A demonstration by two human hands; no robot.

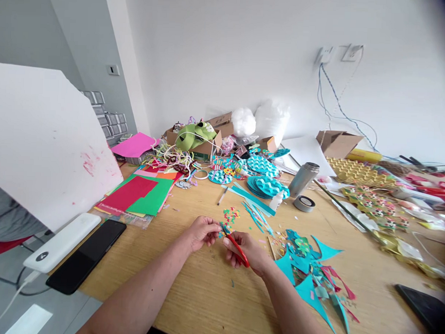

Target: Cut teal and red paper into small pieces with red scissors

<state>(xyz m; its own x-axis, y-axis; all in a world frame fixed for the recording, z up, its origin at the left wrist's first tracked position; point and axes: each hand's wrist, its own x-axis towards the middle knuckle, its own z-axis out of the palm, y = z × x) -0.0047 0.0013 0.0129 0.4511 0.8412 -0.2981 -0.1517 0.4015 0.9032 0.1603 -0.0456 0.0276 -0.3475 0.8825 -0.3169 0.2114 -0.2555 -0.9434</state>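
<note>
While the right hand (246, 249) grasps the scissors (240, 252) low over the table (188, 302), we record bright red handles, their loops partly covered by the fingers, and short dark blades pointing at the left hand (204, 233). We find the left thumb and forefinger pinched together beside the blade tips; whether they grip anything, we cannot tell. Just beyond both hands we note small paper bits (231, 215) in red, yellow, green and blue, loosely scattered, some partly hidden behind the blades.
</note>
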